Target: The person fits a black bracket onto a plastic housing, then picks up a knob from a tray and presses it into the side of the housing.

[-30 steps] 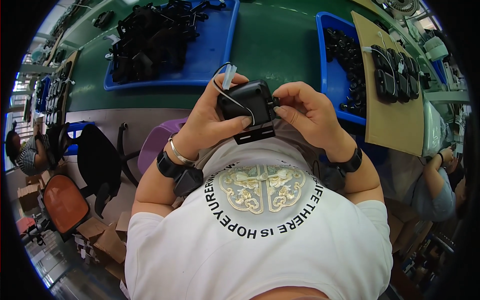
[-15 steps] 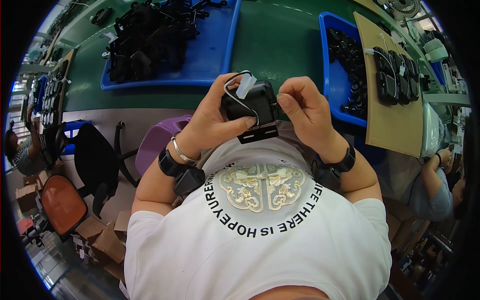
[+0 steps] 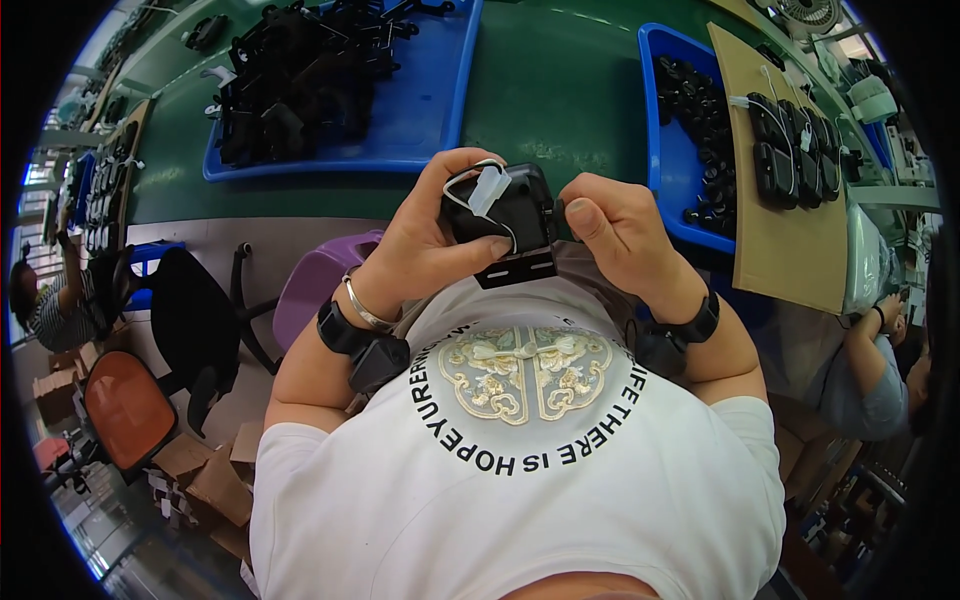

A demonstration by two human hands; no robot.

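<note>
My left hand [image 3: 430,230] is closed round a boxy black device [image 3: 520,208], its thumb pressed across the back. A white cable with a white connector [image 3: 488,190] loops over the device's upper left. Along the lower edge sits a slotted black bracket [image 3: 515,268]. At the device's right side, the thumb and bent fingers of my right hand [image 3: 622,230] pinch a small black knob [image 3: 559,213]. The knob touches the side of the device, and my fingers partly hide it.
A blue tray [image 3: 420,110] at the far left holds a heap of black brackets. To the right stands a blue bin [image 3: 660,170] of small black parts, beside a cardboard sheet [image 3: 770,255] bearing several black devices [image 3: 775,175]. Chairs [image 3: 190,310] and other people are at the sides.
My right hand has turned slightly, and a black knob now shows between its fingers against the device's side. The white connector has tipped a little lower.
</note>
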